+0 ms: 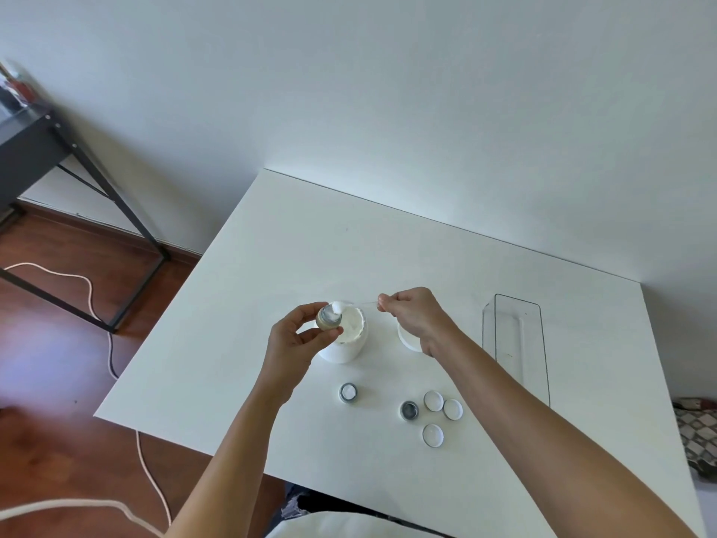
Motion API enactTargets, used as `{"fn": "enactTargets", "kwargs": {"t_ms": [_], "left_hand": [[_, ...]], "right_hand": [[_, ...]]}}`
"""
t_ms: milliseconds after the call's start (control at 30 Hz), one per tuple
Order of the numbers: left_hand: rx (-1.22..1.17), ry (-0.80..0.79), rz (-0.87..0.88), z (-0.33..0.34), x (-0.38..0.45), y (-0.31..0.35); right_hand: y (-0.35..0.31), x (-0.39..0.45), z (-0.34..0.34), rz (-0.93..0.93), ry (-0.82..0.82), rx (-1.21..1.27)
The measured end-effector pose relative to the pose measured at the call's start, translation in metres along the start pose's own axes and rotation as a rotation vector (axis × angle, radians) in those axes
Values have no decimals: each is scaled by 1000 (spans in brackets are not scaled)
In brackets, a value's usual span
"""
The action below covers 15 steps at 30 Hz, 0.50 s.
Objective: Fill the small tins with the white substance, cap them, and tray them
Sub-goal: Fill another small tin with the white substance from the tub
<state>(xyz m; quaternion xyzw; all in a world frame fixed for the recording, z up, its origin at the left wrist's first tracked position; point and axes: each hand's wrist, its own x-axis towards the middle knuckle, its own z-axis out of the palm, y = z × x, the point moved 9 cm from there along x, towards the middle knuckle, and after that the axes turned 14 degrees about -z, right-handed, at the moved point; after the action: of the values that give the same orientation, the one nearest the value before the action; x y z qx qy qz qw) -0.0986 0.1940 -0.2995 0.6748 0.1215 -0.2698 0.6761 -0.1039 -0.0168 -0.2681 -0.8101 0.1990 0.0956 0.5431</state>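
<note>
My left hand (pixel 291 339) holds a small tin (pixel 329 317) tilted over the big white jar (pixel 349 339) of white substance. My right hand (pixel 413 314) pinches a thin clear spatula (pixel 362 304) whose tip carries a white dab into that tin. On the table in front stand a filled tin (pixel 348 392) and an empty tin (pixel 409 410). Three tin caps (pixel 433 401), (pixel 452 408), (pixel 432 435) lie to the right of them. The clear tray (pixel 516 343) stands at the right, with nothing in it.
The jar's white lid (pixel 407 339) lies under my right wrist. The white table (pixel 295 258) ends at a wall behind. A black desk (pixel 35 149) and a cable (pixel 91 297) on the wooden floor are to the left.
</note>
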Motion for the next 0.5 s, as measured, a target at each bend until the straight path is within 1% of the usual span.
{"fn": "enactTargets", "kwargs": {"t_ms": [167, 333, 433, 500], "left_hand": [[-7, -28, 3, 5, 0, 4], [-26, -39, -1, 4, 1, 4], [-47, -45, -6, 3, 0, 2], [-61, -37, -13, 4, 0, 3]], "right_hand": [[-3, 2, -3, -51, 56, -124], [-18, -6, -19, -154, 204, -268], [-31, -13, -26, -260, 303, -274], [-44, -22, -27, -376, 357, -301]]}}
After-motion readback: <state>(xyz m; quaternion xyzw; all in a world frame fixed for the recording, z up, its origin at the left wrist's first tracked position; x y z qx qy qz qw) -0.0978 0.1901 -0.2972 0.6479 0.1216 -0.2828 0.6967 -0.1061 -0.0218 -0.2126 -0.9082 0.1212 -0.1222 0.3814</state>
